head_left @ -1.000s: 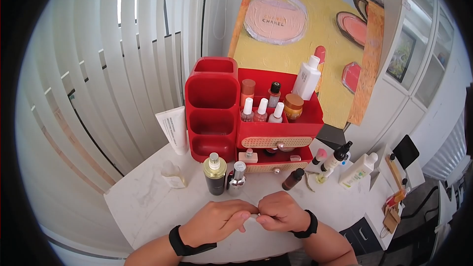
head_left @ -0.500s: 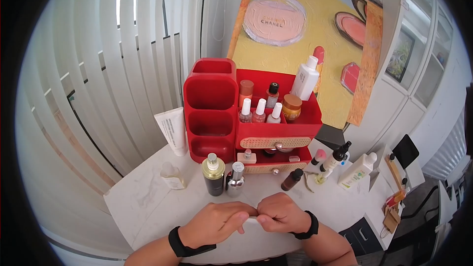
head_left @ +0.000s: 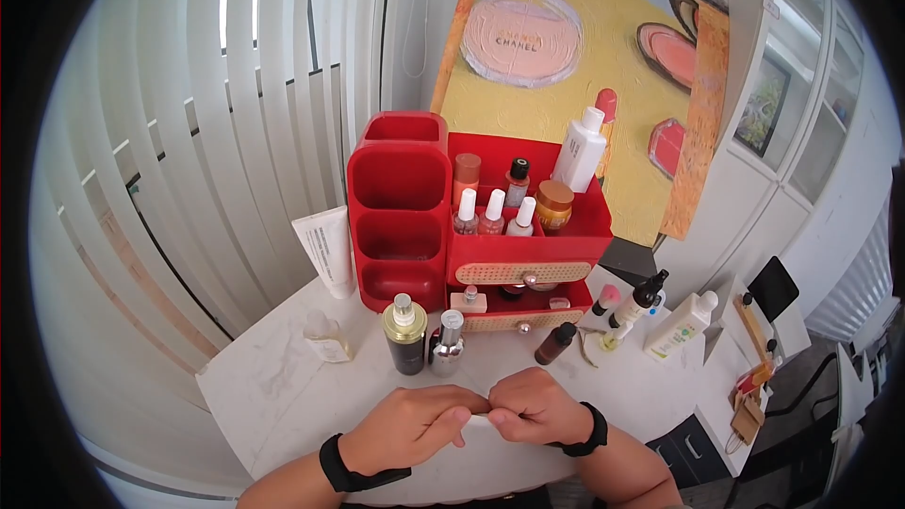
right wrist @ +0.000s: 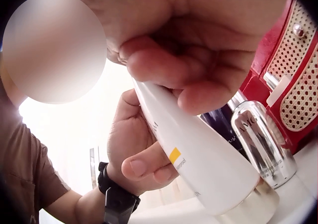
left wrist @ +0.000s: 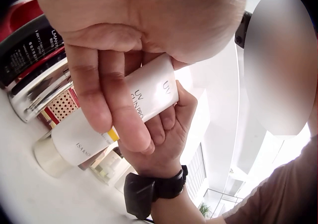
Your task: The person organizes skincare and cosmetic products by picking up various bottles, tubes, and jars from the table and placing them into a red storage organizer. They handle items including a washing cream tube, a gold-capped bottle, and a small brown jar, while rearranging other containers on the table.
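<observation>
Both hands hold a white sunscreen tube (right wrist: 203,159) with "UV" lettering and a yellow mark, its pale cap (left wrist: 52,157) tilted downward. The left hand (head_left: 405,429) curls its fingers round the tube's body in the left wrist view. The right hand (head_left: 537,407) has curled fingers at the tube's flat end, opposite the cap. In the head view the hands meet low over the white table (head_left: 283,405) and hide most of the tube. Just beyond them stand a silver bottle (head_left: 449,349), a dark bottle with a gold collar (head_left: 408,344) and a small brown bottle (head_left: 555,344).
A red organizer (head_left: 396,179) holds nail polish bottles (head_left: 490,217), a brown-lidded jar (head_left: 554,207) and a white bottle (head_left: 579,155). A white tube (head_left: 325,250) leans at its left, near a clear bottle (head_left: 327,339). More bottles, including a white one (head_left: 681,325), stand at right.
The head view has shifted slightly, so the organizer and bottles sit a little further left in it. Both hands keep nearly the same pose, together above the table's front.
</observation>
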